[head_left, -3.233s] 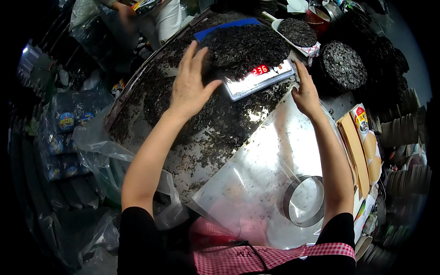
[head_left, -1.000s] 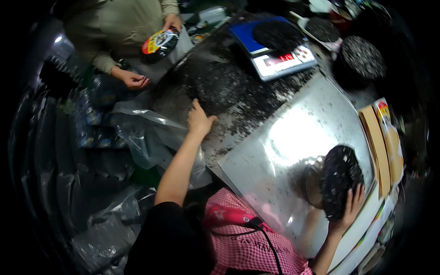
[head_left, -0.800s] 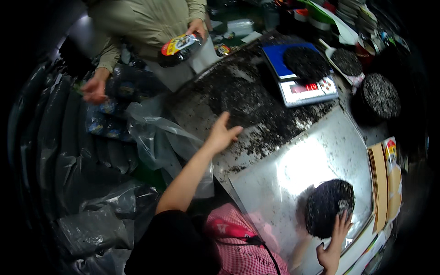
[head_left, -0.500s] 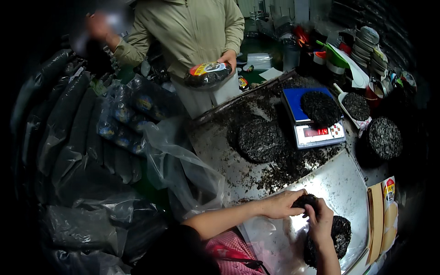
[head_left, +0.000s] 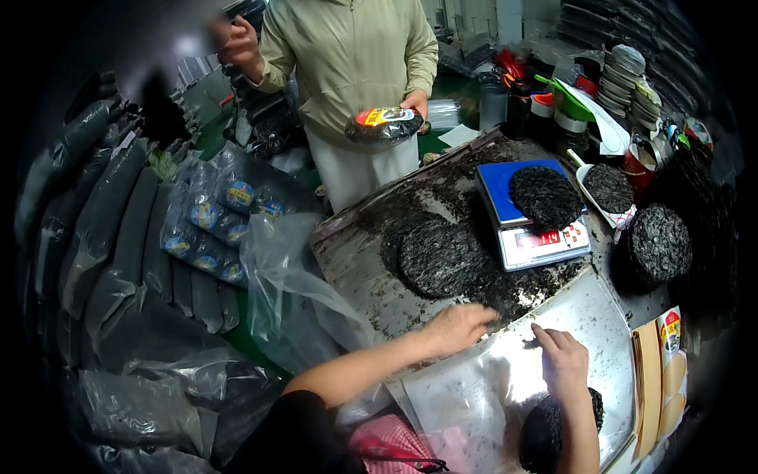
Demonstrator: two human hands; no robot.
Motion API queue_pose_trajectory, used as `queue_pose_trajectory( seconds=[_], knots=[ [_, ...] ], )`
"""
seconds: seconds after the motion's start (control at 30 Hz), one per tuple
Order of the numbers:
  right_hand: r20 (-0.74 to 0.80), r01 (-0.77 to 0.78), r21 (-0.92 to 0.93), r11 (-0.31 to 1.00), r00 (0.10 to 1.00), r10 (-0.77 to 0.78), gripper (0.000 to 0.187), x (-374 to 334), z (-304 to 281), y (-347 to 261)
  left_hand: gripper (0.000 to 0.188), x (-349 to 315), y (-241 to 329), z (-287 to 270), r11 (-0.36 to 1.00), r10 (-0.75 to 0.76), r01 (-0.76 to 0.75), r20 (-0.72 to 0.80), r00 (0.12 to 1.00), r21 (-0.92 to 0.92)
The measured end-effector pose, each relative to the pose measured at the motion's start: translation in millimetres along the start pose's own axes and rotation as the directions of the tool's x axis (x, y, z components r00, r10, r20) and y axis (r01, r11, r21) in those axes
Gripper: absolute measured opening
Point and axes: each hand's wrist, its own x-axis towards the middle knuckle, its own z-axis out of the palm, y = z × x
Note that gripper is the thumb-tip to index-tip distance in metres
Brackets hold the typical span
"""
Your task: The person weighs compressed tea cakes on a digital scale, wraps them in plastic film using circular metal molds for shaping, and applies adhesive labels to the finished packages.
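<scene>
My left hand (head_left: pixel 460 325) lies palm down on loose dark flakes at the far edge of a clear plastic sheet (head_left: pixel 600 316), holding nothing. Just to its right, my right hand (head_left: pixel 560 359) rests flat on the sheet, fingertips at a small clump of flakes. A round dark pressed disc (head_left: pixel 541 438) sits on the sheet under my right forearm. Beyond my hands lies another dark disc (head_left: pixel 439 257) on the metal table (head_left: pixel 355 253). A third disc (head_left: pixel 545 196) sits on a blue-topped scale (head_left: pixel 496 182).
A person in a beige jacket stands across the table holding a wrapped disc (head_left: pixel 384 122). More dark discs (head_left: pixel 659 241) and a white scoop (head_left: pixel 608 189) lie at the right, cardboard sleeves (head_left: pixel 659 371) at the near right. Plastic bags (head_left: pixel 213 229) pile up on the left.
My hands were together on a dark clump beside the near disc; now they are apart, flat on the sheet's far edge. The view has shifted slightly.
</scene>
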Motion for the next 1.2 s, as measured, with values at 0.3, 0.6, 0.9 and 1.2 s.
queue_pose_trajectory(
  seconds=[0.3,0.6,0.9,1.2],
  knots=[
    [0.025,-0.375,0.153,0.914,0.926,0.376,0.032,-86.4,-39.7,1.3,0.031,206.4,-0.6,-19.7,0.858,0.470,-0.256,-0.482,0.739,0.445],
    [-0.021,-0.503,0.238,0.831,0.853,0.522,0.047,-200.7,-61.9,-0.2,0.062,240.6,6.2,22.8,0.831,0.143,-0.028,-0.165,0.976,0.555],
    [0.081,-0.792,0.164,0.588,0.605,0.792,0.044,-240.5,-51.9,-16.3,0.054,22.0,96.1,124.3,0.943,0.315,-0.253,0.337,0.887,-0.215],
    [-0.022,-0.778,0.474,0.413,0.458,0.889,0.045,-241.9,-33.1,-15.6,0.076,-17.0,111.2,172.5,0.958,0.155,-0.067,0.306,0.939,-0.280]
  ],
)
